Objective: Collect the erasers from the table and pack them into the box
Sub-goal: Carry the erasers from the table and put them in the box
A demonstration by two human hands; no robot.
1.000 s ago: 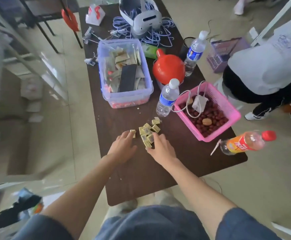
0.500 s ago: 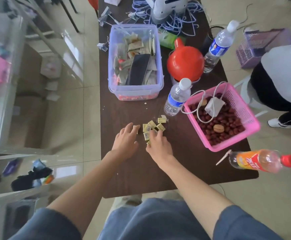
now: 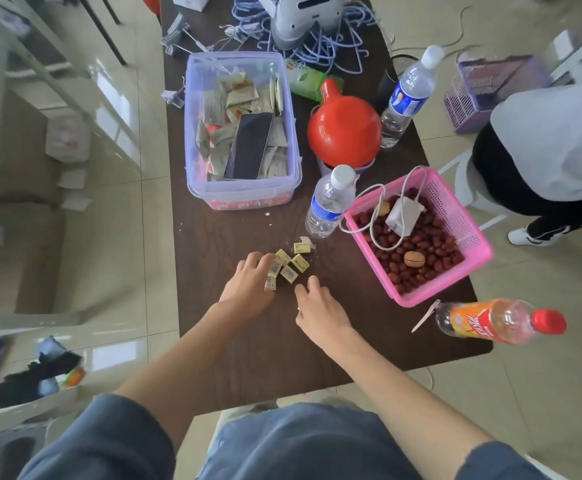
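my left hand (image 3: pixel 249 287) lay curled over the small yellow paper-wrapped erasers (image 3: pixel 288 268) heaped mid-table, fingers touching two, grip unclear. my right hand (image 3: pixel 319 311), loosely open and empty, sat at their five o'clock. best to rake the slick blocks together first; the clear lilac plastic box (image 3: pixel 241 129) waited at twelve o'clock.

You have bare table (image 3: pixel 248 358) near you (lots of room). Farther on, a water bottle (image 3: pixel 329 202) and pink basket (image 3: pixel 456 216) block the right.
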